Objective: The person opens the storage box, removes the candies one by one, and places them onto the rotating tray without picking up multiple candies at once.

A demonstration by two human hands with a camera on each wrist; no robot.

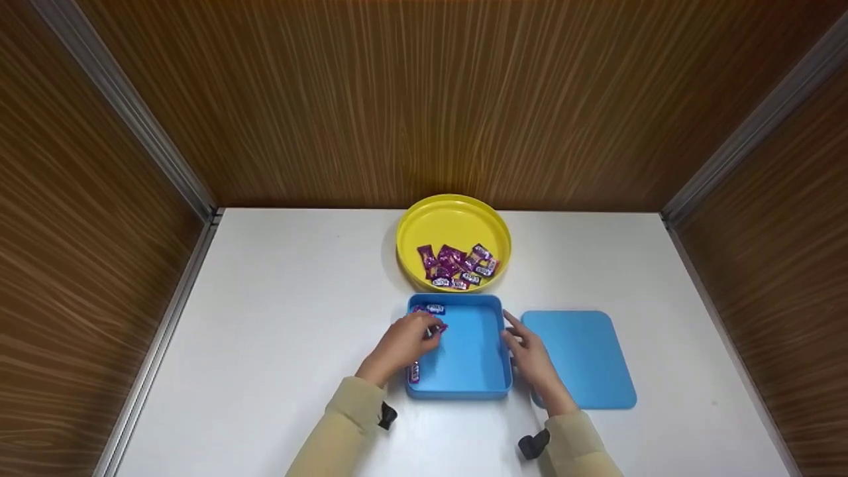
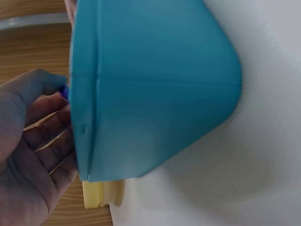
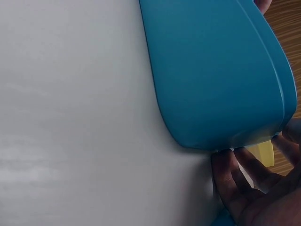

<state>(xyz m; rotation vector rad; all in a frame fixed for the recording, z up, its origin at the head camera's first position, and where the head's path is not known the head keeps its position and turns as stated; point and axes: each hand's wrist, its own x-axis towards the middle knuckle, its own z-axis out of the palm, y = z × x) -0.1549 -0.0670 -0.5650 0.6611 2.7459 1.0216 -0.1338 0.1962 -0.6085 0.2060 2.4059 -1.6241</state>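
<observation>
My left hand (image 1: pixel 407 341) reaches over the left wall of a square blue box (image 1: pixel 470 394) and pinches a purple-wrapped candy (image 1: pixel 443 328) between thumb and fingertips. In the left wrist view only a small bit of that candy (image 2: pixel 64 91) shows, the box wall covering the rest. Two candies (image 1: pixel 434 309) lie in the box's far left corner, and another candy (image 1: pixel 415 372) lies along its left wall near the front. On the box's right side, my right hand (image 1: pixel 532 354) rests its fingertips against the outer wall, with its thumb at the rim.
Just behind the box stands a round yellow tray (image 1: pixel 454 202) holding several more purple candies (image 1: pixel 452 260). A flat blue lid (image 1: pixel 583 358) lies on the white table (image 1: pixel 278 331) to the right, partly behind my right hand. Wood-grain panels (image 1: pixel 437 99) enclose the back and sides.
</observation>
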